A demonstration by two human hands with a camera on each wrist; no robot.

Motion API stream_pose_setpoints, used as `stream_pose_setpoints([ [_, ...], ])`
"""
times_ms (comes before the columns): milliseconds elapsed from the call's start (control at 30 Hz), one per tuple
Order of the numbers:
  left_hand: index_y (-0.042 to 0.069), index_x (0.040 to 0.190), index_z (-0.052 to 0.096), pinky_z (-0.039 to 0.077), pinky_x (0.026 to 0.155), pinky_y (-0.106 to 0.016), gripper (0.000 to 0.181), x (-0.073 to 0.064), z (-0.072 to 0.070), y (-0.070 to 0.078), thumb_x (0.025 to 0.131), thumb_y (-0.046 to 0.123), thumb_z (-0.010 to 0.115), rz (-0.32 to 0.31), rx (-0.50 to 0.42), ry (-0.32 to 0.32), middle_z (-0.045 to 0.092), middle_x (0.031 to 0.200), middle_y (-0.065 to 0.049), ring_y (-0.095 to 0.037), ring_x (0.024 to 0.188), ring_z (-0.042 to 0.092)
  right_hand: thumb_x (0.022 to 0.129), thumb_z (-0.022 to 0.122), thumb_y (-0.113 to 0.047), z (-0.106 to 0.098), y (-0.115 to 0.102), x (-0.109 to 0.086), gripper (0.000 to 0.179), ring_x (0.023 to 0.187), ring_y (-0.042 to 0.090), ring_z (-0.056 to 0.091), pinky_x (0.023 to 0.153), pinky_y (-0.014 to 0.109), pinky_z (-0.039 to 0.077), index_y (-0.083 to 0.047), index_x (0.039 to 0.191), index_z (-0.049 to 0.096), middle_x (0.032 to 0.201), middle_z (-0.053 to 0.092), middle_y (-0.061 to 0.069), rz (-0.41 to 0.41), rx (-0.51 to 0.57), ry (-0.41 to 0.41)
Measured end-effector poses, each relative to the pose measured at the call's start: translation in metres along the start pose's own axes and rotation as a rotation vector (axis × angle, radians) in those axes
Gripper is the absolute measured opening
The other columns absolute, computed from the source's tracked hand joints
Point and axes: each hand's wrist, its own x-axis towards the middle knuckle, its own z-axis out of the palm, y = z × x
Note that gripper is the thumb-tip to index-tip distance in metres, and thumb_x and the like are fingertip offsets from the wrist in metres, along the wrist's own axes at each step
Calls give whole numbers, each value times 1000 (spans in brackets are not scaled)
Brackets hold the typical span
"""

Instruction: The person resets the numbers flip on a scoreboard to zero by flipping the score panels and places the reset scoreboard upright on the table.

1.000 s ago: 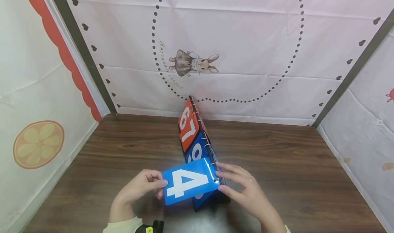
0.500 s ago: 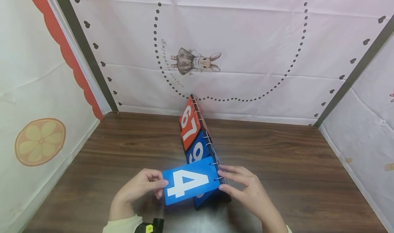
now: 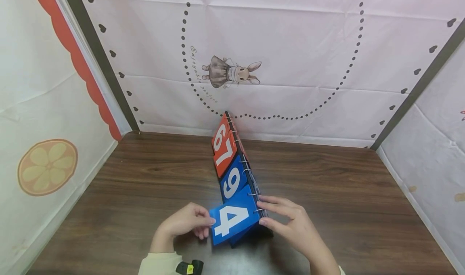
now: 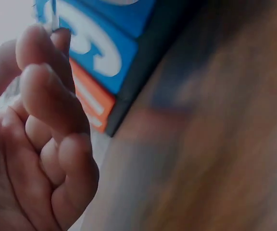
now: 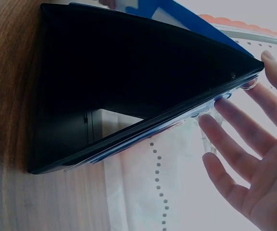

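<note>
At lower centre, the left hand pinches the blue 4 card of the flip scoreboard, tented mid-frame on the surface; the right hand, fingers spread and loosely extended, touches its ringed spine.

The head view is softly, evenly lit and mostly sharp, with pale glare on the table at bottom centre. The left wrist view is dim, its right half smeared. In the right wrist view, the cloth washes out while the stand sinks to near black.
</note>
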Motion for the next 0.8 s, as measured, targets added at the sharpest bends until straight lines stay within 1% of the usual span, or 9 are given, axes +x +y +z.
stream_pose_setpoints([
  [133, 0, 78, 66, 51, 56, -30, 31, 9, 9, -2, 87, 29, 64, -18, 17, 2, 61, 62, -6, -17, 55, 58, 82, 69, -32, 0, 1, 0, 32, 109, 13, 56, 86, 43, 48, -25, 113, 68, 119, 61, -9, -19, 11, -12],
  [267, 1, 77, 65, 50, 55, -29, 31, 15, 13, -2, 87, 30, 64, -27, 27, 8, 61, 61, -5, -16, 54, 58, 83, 69, -32, -1, 2, 0, 35, 109, 14, 55, 86, 43, 48, -26, 117, 65, 120, 60, -8, -20, 10, -16],
  [333, 2, 77, 66, 50, 54, -28, 30, 17, 15, -2, 87, 30, 64, -31, 32, 9, 61, 61, -5, -16, 53, 58, 82, 69, -35, -2, 2, 0, 43, 108, 13, 55, 87, 44, 48, -28, 124, 60, 122, 58, -7, 0, -2, -23],
  [433, 3, 78, 66, 50, 53, -26, 29, 20, 19, -3, 87, 31, 65, -42, 26, -2, 62, 61, -5, -16, 52, 59, 76, 73, -41, -5, 2, 1, 64, 111, 14, 52, 89, 44, 45, -32, 134, 47, 127, 54, -5, 48, -20, -52],
  [533, 3, 77, 65, 49, 47, -24, 29, 24, 24, -4, 88, 30, 63, -74, -4, -22, 62, 59, -6, -14, 47, 57, 70, 76, -46, -8, 5, 1, 81, 116, 21, 49, 91, 49, 42, -33, 140, 37, 134, 48, 0, 138, -53, -145],
  [667, 3, 77, 64, 47, 41, -23, 29, 27, 30, -1, 89, 29, 61, -123, -40, -46, 61, 57, -6, -11, 43, 55, 68, 78, -48, -8, 16, 5, 91, 117, 31, 48, 91, 58, 38, -22, 143, 34, 133, 48, 10, 243, -123, -315],
  [733, 3, 78, 64, 47, 41, -23, 29, 27, 31, 0, 89, 29, 60, -135, -49, -49, 61, 57, -7, -12, 43, 55, 68, 79, -45, -7, 23, 7, 92, 116, 33, 49, 91, 59, 38, -15, 143, 35, 129, 51, 15, 253, -148, -366],
  [800, 2, 78, 63, 47, 41, -23, 29, 28, 31, 1, 90, 28, 60, -140, -52, -48, 61, 57, -7, -12, 43, 56, 69, 80, -40, -5, 29, 8, 91, 114, 34, 50, 91, 59, 37, -10, 142, 35, 126, 52, 18, 246, -149, -390],
])
